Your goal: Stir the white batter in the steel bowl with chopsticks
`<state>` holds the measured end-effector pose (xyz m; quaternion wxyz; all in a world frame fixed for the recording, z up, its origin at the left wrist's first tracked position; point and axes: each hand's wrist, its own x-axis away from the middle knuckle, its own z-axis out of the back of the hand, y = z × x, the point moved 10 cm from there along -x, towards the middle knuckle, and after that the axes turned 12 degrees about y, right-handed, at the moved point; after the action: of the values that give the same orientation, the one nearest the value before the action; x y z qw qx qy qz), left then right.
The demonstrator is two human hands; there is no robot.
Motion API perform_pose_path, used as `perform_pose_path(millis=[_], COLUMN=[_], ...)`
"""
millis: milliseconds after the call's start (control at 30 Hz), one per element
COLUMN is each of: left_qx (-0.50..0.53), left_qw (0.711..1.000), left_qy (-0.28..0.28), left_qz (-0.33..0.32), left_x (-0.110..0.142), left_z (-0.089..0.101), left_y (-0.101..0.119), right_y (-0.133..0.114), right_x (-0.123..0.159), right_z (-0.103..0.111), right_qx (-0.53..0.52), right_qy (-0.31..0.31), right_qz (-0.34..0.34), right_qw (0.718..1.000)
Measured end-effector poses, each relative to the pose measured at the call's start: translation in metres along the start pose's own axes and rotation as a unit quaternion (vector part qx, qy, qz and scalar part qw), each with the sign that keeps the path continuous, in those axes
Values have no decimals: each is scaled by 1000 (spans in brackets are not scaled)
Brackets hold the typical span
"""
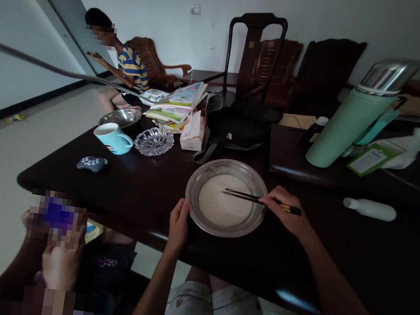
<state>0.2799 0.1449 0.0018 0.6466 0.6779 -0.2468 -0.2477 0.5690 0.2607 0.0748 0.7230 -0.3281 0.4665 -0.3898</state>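
Note:
A wide metal bowl [196, 176] stands on the dark table in front of me, holding a pale, milky batter [222, 206]. My left hand [178, 222] grips the bowl's rim at its near left side. In my right hand [285, 208] is a pair of dark chopsticks [245, 196], held from the right over the bowl. Their tips reach the batter near its middle. The fingers of my right hand are closed round the thick ends.
Left on the table [149, 196] are a light blue mug [112, 137], a glass dish [154, 142], a game controller [92, 163] and books [178, 103]. A green thermos [351, 121] and white bottle [374, 209] stand and lie right. Two other people sit at left.

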Motion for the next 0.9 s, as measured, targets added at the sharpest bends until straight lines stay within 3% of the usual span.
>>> perform_pose_path(millis=[100,267,333,433,600,667,767,900], left_qx=[-6,-13,-8,0,-5,-5,-6,-10], left_qw=[1000,1000,1000,1000,1000,1000,1000,1000], left_qy=[1,6,8,4,1,1,1,-1], left_qz=[3,-1,3,12,-2,-4,-5,-4], left_x=[1,2,2,1,1,1,0,-1], left_z=[0,0,0,0,0,0,0,0], left_y=[2,6,4,0,2,3,2,-2], right_y=[9,-4,-4,8,-1,-3,7,2], right_x=[0,2,-1,-2,3,1,-2,2], right_z=[13,-8,1,20,-6,-3,14,-2], right_qx=[-35,-10,16,-1,-22,-2,-20,-52], right_qy=[44,-34,6,72,-38,-17,51,-20], right_qz=[-49,2,14,-36,-11,-1,-49,-40], right_qw=[997,999,1000,997,999,1000,997,998])
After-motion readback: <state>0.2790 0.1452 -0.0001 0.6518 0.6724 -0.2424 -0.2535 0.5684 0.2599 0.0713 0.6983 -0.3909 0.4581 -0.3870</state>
